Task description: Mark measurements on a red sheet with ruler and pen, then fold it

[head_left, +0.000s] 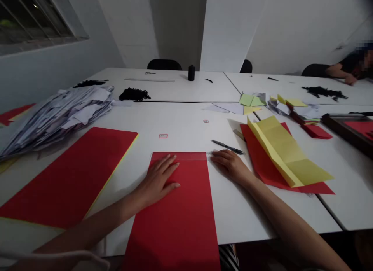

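One red sheet [182,224] was the thing being worked on; it lay lengthwise on the white tabletop [186,115], its near end running out past the edge. Across its far end sat a clear strip [190,156], perhaps a ruler, though too faint to be sure. The left hand [159,183] rested palm down on the sheet's left side, close to that far end; its grip was open, fingers spread, clasping nothing. The right hand [231,166] lay just right of the sheet's far right corner, fingers loosely curved toward the tabletop; whether its grip pinched the end of the strip, I could not tell.

The step in hand looked like lining up and steadying the far end of the sheet under the strip. The next move, I judged, called for the left hand to hold the sheet flat and square while the right hand settled the strip or marked along it. A pen [228,147] lay within easy reach, beyond the sheet's far right corner. Left of the sheet, well within reach, lay a red panel [75,177] edged in yellow; to its right, a creased yellow paper [282,154] rested over red paper [316,188].
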Action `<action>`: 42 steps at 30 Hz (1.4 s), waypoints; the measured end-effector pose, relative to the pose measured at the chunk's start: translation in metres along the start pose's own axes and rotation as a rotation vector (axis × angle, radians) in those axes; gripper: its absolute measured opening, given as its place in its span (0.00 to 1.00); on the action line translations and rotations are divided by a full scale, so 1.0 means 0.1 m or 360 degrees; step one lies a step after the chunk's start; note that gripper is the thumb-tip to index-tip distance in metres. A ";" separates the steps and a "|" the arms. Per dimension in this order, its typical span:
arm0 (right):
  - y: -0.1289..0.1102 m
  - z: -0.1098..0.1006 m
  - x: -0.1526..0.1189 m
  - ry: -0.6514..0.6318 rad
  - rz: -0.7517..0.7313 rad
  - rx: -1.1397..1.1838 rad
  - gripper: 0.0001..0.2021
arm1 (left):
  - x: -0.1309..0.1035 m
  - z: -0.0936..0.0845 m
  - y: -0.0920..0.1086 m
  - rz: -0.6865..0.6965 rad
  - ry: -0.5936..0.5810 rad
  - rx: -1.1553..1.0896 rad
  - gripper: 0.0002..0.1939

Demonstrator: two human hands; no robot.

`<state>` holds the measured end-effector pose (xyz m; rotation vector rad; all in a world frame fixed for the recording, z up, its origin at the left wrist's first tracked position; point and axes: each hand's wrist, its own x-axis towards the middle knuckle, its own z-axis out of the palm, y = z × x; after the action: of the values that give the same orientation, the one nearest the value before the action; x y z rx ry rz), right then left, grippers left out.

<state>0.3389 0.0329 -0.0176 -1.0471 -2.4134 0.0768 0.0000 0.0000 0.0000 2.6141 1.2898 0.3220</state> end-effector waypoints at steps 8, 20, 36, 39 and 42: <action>-0.03 0.00 0.00 0.0021 0.0006 0.0103 0.10 | -0.11 0.02 0.16 -0.0041 0.0050 0.0061 0.29; 0.03 0.05 -0.02 0.0020 0.0048 0.0149 0.11 | -0.12 0.05 0.09 -0.0148 -0.0043 -0.0004 0.42; 0.01 0.02 -0.03 0.0000 0.0057 0.0170 0.13 | -0.12 0.09 0.09 -0.0174 0.0065 0.0002 0.44; 0.00 0.02 -0.02 0.0002 0.0067 0.0185 0.12 | -0.12 0.09 0.09 -0.0169 0.0067 0.0000 0.44; 0.01 0.02 -0.02 -0.0009 0.0061 0.0192 0.13 | -0.12 0.09 0.09 -0.0170 0.0064 0.0016 0.44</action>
<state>0.3396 0.0323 -0.0206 -1.0392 -2.3620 0.2357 0.0026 -0.0158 -0.0076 2.5476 1.4411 0.3525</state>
